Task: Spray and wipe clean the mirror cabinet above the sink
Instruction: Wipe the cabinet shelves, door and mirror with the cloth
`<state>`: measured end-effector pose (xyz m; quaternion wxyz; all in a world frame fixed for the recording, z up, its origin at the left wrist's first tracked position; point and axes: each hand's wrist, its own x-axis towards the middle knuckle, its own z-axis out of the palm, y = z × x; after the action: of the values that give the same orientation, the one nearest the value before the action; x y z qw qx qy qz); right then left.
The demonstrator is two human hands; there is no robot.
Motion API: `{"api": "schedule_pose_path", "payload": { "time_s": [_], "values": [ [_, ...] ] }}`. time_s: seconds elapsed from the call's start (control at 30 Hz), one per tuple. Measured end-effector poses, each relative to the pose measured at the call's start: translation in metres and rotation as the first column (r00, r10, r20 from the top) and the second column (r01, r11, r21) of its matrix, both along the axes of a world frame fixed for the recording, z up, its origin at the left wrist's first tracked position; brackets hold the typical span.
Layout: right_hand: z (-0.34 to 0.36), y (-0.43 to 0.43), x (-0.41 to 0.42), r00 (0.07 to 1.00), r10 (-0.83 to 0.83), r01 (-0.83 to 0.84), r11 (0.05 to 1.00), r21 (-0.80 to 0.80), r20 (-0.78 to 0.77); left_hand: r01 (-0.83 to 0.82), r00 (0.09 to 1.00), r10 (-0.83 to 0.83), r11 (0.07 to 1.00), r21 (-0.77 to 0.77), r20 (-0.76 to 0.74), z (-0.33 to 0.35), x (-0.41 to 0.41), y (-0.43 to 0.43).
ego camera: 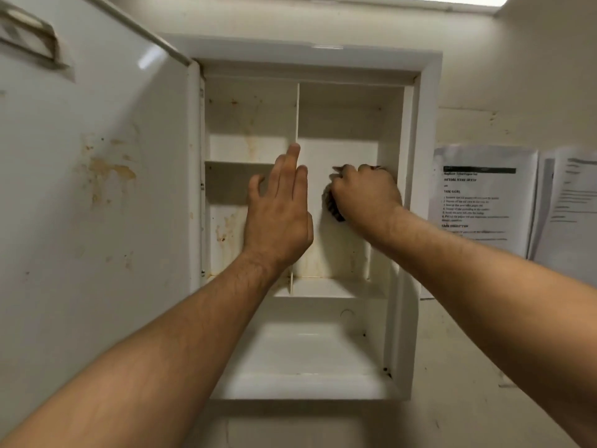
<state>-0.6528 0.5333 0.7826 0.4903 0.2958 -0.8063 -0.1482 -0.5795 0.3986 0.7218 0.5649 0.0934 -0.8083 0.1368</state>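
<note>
The white wall cabinet [429,130] stands open, its stained door [97,189] swung out to the left. Inside are a vertical divider [297,114] and shelves, with rust-coloured stains on the back wall. My left hand [279,215] is raised with fingers straight, its fingertips against the divider's front edge. My right hand [365,194] is inside the right compartment, curled round a dark cloth [331,206] pressed to the back wall; most of the cloth is hidden under the fist. The mirror face and any spray bottle are out of sight.
Printed sheets [481,202] are taped to the wall right of the cabinet. A light strip [452,0] runs along the top edge. The cabinet's lower shelf [300,347] holds nothing. The open door fills the left side of the view.
</note>
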Motion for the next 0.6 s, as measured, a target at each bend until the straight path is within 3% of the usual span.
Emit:
{"api": "schedule_pose_path", "payload": {
  "time_s": [0.17, 0.23, 0.33, 0.4, 0.43, 0.47, 0.5, 0.57, 0.6],
  "values": [
    [-0.049, -0.005, 0.012, 0.977, -0.213, 0.196, 0.942, 0.271, 0.033, -0.016, 0.999, 0.016, 1.000, 0.006, 0.046, 0.002, 0.010, 0.003],
    [-0.062, -0.010, 0.016, 0.959, -0.226, 0.171, 0.944, 0.282, 0.172, -0.018, 0.998, 0.017, 1.000, 0.004, 0.059, 0.004, 0.013, 0.004],
    [-0.076, -0.017, 0.010, 0.858, -0.040, 0.054, 0.998, -0.012, 0.512, -0.014, 0.996, 0.014, 1.000, 0.003, 0.086, 0.005, 0.018, 0.004],
    [-0.071, -0.019, 0.005, 0.661, 0.255, 0.005, 0.939, -0.344, 0.706, 0.030, 0.996, -0.031, 0.999, 0.014, 0.084, 0.006, 0.019, 0.002],
    [-0.067, -0.020, 0.003, 0.549, 0.430, -0.002, 0.859, -0.513, 0.717, 0.071, 0.994, -0.073, 0.997, 0.022, 0.082, 0.007, 0.021, 0.001],
    [-0.066, -0.022, 0.001, 0.492, 0.567, -0.011, 0.763, -0.646, 0.660, 0.117, 0.990, -0.119, 0.993, 0.028, 0.076, 0.007, 0.023, -0.001],
    [-0.065, -0.026, 0.001, 0.506, 0.661, -0.041, 0.660, -0.750, 0.554, 0.160, 0.985, -0.162, 0.987, 0.030, 0.066, 0.008, 0.025, -0.003],
    [-0.058, -0.035, 0.004, 0.622, 0.730, -0.192, 0.493, -0.849, 0.283, 0.204, 0.977, -0.204, 0.979, 0.014, 0.063, 0.009, 0.027, -0.006],
    [-0.057, -0.039, 0.004, 0.655, 0.731, -0.282, 0.473, -0.835, 0.194, 0.204, 0.976, -0.204, 0.979, 0.002, 0.073, 0.009, 0.027, -0.008]
  ]
}}
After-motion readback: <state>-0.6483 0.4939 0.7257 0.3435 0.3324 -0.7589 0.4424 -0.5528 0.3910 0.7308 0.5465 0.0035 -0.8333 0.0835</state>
